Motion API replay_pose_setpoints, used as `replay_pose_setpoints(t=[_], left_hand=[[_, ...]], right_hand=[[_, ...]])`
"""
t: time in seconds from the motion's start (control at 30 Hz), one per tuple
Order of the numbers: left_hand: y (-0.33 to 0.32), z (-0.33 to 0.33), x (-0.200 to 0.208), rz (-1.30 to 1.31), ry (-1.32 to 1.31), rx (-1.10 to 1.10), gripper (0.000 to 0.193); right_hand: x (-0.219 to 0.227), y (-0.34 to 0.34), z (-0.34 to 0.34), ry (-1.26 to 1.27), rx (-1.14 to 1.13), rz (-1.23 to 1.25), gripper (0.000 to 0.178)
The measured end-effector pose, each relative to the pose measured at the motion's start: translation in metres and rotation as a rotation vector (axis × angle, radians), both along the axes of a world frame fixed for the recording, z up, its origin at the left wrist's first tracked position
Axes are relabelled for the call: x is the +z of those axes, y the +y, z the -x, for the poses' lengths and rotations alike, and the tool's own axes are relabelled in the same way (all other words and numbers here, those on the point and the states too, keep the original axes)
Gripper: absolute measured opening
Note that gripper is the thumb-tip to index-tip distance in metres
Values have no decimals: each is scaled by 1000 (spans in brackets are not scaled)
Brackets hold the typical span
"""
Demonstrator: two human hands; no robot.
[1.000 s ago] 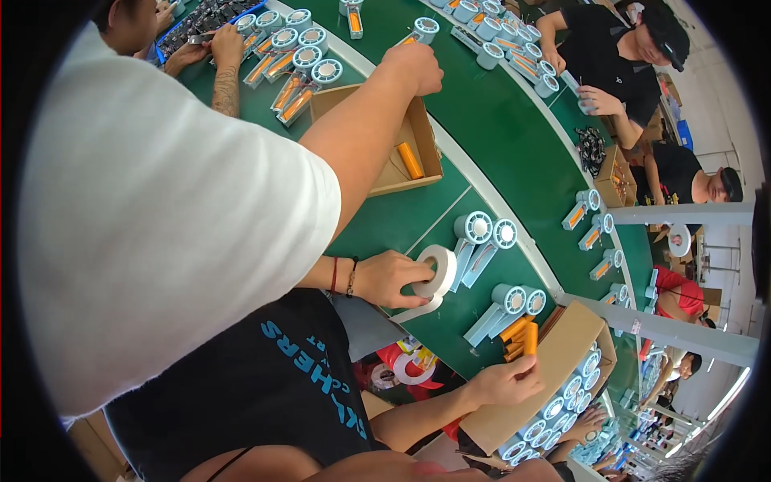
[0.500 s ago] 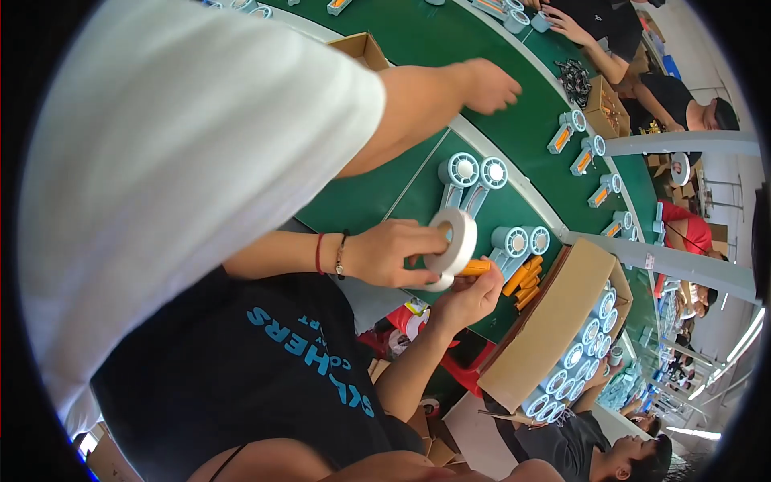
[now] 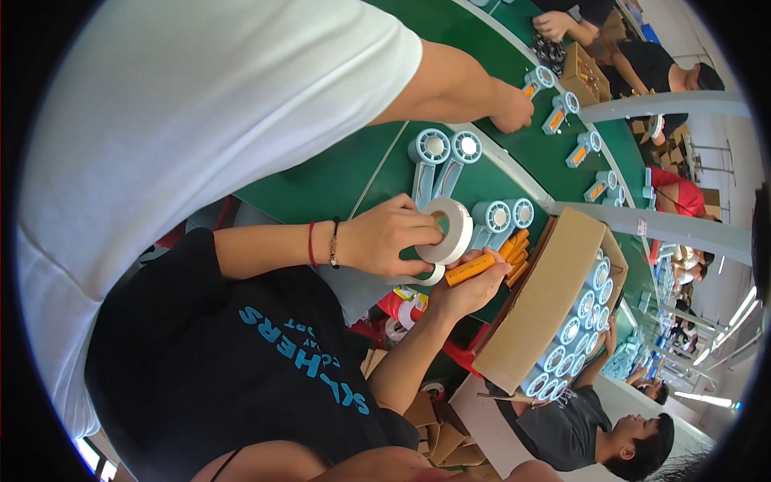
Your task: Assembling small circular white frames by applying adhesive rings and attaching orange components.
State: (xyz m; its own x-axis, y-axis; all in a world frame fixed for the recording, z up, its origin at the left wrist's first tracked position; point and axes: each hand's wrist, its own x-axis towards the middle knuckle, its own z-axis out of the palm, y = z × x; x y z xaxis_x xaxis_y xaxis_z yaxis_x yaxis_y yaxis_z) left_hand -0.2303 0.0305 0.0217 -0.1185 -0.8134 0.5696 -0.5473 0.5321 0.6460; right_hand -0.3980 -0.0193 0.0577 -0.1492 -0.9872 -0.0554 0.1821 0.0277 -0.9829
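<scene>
My left hand [image 3: 393, 237], with a red band and a dark bracelet at the wrist, grips a roll of white tape [image 3: 456, 234] by its rim and core. A short curled white strip [image 3: 436, 275] shows by that thumb. My right hand [image 3: 474, 291] holds an orange cylindrical battery [image 3: 470, 271] just below the roll, its side showing. More orange batteries [image 3: 518, 249] lie beyond my right fingers. Light-blue handheld fans stand past the roll: one pair [image 3: 434, 147] farther left, another pair [image 3: 498, 215] beside the batteries.
A co-worker's white-sleeved arm [image 3: 305, 104] crosses from the upper left, its hand [image 3: 512, 111] over the green belt [image 3: 514, 149] near several fans. On the right, a cardboard box [image 3: 534, 313] holds many fans. Grey posts [image 3: 683, 106] and other workers stand beyond.
The battery has come out from behind the tape roll and shows more of its length. The co-worker's hand has moved down to a fan on the belt. Fans there have shifted up and left.
</scene>
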Motion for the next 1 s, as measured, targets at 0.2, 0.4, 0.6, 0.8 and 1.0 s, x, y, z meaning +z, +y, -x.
replay_pose_setpoints(t=[0.2, 0.4, 0.6, 0.8, 1.0], left_hand=[[-15, -6, -3, -34, -106, -8, 34], [-17, -14, -7, -63, -72, -15, 32], [-16, -21, -7, -57, -123, 1, 29], [-18, -31, 0, -2, -209, 33, 24], [-17, -49, 22, -80, -161, -58, 19]], right_hand=[[16, -7, 13, 128, 68, -61, 45], [16, -9, 6, 57, 66, -140, 45], [6, -1, 7, 319, 81, -56, 41], [12, -4, -5, 508, 13, 36, 37], [22, -7, -16, 851, 8, 258, 37]])
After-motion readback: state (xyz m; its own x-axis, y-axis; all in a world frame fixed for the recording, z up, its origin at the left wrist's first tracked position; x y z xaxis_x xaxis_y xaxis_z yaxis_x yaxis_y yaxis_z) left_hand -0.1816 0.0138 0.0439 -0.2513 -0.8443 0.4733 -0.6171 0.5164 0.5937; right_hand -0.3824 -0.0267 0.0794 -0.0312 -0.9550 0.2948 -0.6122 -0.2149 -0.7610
